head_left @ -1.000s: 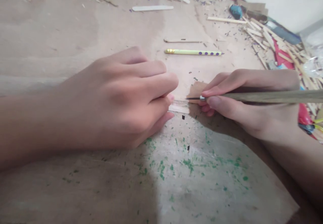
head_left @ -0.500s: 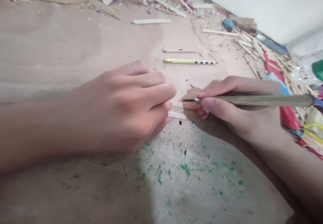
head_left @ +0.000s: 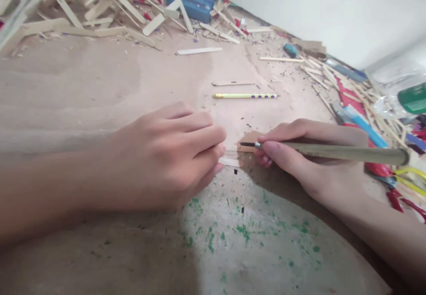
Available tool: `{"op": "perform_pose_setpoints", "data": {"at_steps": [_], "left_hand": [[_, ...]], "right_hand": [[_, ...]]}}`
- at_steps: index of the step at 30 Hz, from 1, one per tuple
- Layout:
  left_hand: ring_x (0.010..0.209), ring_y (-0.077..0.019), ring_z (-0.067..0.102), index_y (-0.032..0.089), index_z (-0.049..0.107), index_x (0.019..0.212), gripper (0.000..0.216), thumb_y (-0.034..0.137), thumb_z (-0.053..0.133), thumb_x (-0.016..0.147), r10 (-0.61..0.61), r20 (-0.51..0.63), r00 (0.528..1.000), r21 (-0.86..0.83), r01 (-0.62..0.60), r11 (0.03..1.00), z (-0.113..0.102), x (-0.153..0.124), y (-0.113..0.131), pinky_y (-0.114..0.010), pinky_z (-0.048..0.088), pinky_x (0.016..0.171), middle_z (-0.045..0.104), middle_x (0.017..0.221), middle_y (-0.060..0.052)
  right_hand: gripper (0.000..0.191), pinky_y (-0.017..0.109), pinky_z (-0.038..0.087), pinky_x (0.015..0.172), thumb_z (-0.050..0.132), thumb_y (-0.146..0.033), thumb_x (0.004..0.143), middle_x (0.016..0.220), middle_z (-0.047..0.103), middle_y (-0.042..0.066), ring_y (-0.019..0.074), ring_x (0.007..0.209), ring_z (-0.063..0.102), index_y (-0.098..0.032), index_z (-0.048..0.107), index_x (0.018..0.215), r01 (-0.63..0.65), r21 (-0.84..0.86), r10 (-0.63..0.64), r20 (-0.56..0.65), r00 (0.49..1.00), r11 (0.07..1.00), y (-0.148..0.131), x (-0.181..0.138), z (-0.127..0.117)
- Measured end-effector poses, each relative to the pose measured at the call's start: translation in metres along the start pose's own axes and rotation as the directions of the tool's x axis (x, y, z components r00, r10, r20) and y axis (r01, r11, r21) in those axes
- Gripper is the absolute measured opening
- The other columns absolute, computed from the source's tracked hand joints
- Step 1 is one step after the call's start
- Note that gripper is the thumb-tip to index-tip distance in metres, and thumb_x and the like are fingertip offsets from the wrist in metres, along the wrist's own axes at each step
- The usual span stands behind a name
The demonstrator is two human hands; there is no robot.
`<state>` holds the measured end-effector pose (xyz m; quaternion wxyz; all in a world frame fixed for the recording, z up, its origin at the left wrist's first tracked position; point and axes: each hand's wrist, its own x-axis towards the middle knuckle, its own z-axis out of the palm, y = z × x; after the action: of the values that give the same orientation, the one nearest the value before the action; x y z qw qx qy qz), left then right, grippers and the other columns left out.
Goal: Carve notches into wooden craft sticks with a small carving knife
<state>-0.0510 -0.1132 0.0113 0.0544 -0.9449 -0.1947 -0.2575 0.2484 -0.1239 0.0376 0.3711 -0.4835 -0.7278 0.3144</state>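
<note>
My left hand (head_left: 173,157) is closed, its fingers curled down on the table over a pale craft stick (head_left: 231,162) whose end sticks out past the fingertips. Just above it lies a second thin strip of wood (head_left: 245,149), partly in shadow and marked with small dark lines. In my right hand (head_left: 299,153) is a wooden-handled carving tool (head_left: 346,152), held like a pen. Its thin dark tip is at the strip; whether it touches, I cannot tell. Small dark chips lie nearby.
Behind my hands lie a pale green pencil (head_left: 246,96) and a thin craft stick (head_left: 233,84). Piles of craft sticks (head_left: 113,2) line the back. At right are a bottle with a green label (head_left: 412,99), scissors with red handles (head_left: 396,199) and a blue marker-like object (head_left: 366,126).
The view has tilted up slightly, so everything sits lower in the picture and more of the back pile shows. Both hands keep nearly the same grip and position.
</note>
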Motion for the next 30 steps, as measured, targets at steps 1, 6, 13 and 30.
{"op": "perform_pose_setpoints", "data": {"at_steps": [1,6,13,30], "left_hand": [[0.094,-0.0273,0.08,0.02,0.085,0.103,0.031,0.018,0.064,0.126,-0.006,-0.009,1.0,-0.011,0.006,1.0,0.001,0.0,0.0,-0.05,0.064,0.082,0.084,0.102,-0.006],[0.095,-0.0269,0.082,0.015,0.087,0.117,0.023,0.018,0.065,0.125,0.015,-0.026,1.0,-0.043,-0.017,0.999,0.0,0.002,0.001,-0.048,0.065,0.083,0.088,0.106,-0.007],[0.098,-0.0218,0.083,0.022,0.083,0.106,0.037,0.017,0.055,0.129,0.055,-0.018,0.998,-0.202,-0.058,0.978,-0.007,0.006,0.001,-0.04,0.069,0.091,0.091,0.112,-0.005],[0.133,-0.038,0.08,0.023,0.08,0.128,0.048,0.061,0.051,0.133,-0.182,0.031,0.983,-0.123,0.185,0.975,0.008,-0.007,-0.003,-0.056,0.059,0.104,0.083,0.145,-0.014]], "right_hand": [[0.012,0.023,0.066,0.059,0.096,-0.021,0.102,0.08,0.09,-0.003,0.0158,0.065,0.083,-0.032,0.098,0.096,-0.029,-0.024,0.029,0.007,1.0,0.999,-0.003,-0.001,0.0],[0.011,0.021,0.067,0.06,0.094,-0.022,0.1,0.085,0.093,0.0,0.0177,0.069,0.088,-0.029,0.097,0.092,-0.109,-0.098,0.113,0.035,0.993,0.989,-0.014,0.002,0.001],[0.009,0.025,0.072,0.066,0.092,-0.03,0.104,0.099,0.097,0.003,0.0208,0.08,0.092,-0.029,0.101,0.102,-0.07,-0.132,0.081,0.079,0.994,0.989,-0.011,0.003,-0.004],[0.01,0.024,0.068,0.06,0.093,-0.025,0.101,0.079,0.09,-0.001,0.0171,0.063,0.083,-0.031,0.097,0.093,-0.049,-0.053,0.049,-0.003,0.999,0.997,-0.005,-0.001,-0.002]]}}
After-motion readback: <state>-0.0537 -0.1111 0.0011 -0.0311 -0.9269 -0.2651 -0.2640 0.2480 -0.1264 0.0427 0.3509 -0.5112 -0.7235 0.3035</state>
